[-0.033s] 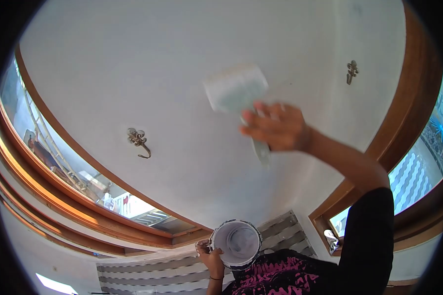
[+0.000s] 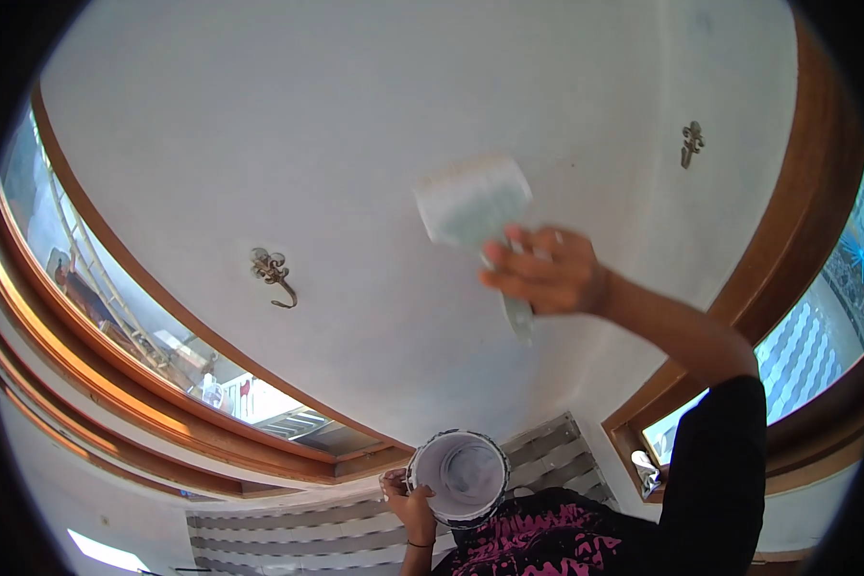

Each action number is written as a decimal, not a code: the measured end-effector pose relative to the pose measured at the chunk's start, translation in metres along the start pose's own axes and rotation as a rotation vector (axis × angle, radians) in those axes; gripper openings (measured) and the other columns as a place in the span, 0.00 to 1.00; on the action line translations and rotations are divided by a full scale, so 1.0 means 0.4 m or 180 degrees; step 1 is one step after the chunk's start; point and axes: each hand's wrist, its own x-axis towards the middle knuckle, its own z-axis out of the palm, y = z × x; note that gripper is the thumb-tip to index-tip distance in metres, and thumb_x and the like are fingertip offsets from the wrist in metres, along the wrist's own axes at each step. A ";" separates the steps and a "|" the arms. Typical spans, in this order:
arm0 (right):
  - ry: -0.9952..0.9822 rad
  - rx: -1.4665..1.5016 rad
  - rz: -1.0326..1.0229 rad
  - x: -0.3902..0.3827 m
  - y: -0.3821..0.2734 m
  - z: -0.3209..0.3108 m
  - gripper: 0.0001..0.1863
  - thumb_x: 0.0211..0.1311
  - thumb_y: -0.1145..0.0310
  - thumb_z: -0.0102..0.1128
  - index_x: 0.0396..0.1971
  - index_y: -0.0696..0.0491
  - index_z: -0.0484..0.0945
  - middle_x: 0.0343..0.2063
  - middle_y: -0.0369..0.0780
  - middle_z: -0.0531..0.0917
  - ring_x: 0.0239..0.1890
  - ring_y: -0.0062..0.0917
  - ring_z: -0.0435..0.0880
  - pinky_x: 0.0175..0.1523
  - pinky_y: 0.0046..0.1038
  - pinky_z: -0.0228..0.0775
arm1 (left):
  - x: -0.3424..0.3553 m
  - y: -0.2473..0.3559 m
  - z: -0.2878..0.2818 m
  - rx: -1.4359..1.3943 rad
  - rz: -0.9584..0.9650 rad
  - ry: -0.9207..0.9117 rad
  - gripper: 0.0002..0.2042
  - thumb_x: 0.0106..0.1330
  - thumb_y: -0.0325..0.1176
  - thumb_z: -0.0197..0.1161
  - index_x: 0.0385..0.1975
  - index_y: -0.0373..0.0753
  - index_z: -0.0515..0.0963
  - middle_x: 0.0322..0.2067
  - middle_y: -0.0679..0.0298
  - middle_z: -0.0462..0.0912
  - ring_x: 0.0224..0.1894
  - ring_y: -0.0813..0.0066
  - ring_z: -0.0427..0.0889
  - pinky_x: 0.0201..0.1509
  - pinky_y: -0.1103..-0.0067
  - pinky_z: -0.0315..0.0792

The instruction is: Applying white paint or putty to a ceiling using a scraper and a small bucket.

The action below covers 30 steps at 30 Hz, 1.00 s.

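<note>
My right hand is closed around the pale handle of a wide, flat paintbrush. The brush head, whitish and a little blurred, lies at or very close to the white wall; actual contact is hard to make out. Lower down, my left hand grips the left rim of a paint bucket, thumb over the edge. White paint coats the bucket's inside and shows at its bottom, and its rim is smeared.
Two ornate metal hooks stick out from the wall, a left hook and a right hook. A wood-framed left window and a right window flank it. Grey patterned tiles run below, and a white object sits at the right sill.
My right hand and the paintbrush have moved down the wall and slightly to the right. The left hand and bucket are almost unmoved.
</note>
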 end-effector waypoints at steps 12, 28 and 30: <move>-0.1134 0.1083 0.0016 -0.159 -0.210 -0.064 0.08 0.53 0.69 0.63 0.34 0.47 0.81 0.39 0.33 0.84 0.40 0.22 0.83 0.28 0.23 0.73 | 0.013 0.014 -0.008 0.0140 0.0128 -0.0014 0.25 0.37 0.18 0.60 0.42 0.36 0.69 0.36 0.65 0.73 0.35 0.75 0.74 0.38 0.80 0.71; -0.0054 0.1008 -0.0231 0.399 0.197 -0.146 0.13 0.48 0.73 0.76 0.36 0.49 0.87 0.31 0.35 0.88 0.26 0.26 0.84 0.32 0.27 0.74 | 0.002 0.030 -0.014 0.0134 0.0148 -0.0092 0.25 0.36 0.17 0.59 0.41 0.37 0.68 0.35 0.66 0.71 0.36 0.76 0.74 0.36 0.81 0.71; 0.0939 0.1180 -0.0639 0.479 0.241 -0.131 0.11 0.51 0.75 0.74 0.36 0.55 0.85 0.30 0.40 0.87 0.30 0.27 0.85 0.33 0.24 0.76 | -0.001 0.029 -0.017 0.0220 0.0178 -0.0060 0.26 0.36 0.17 0.59 0.41 0.37 0.68 0.36 0.66 0.70 0.37 0.76 0.73 0.38 0.81 0.70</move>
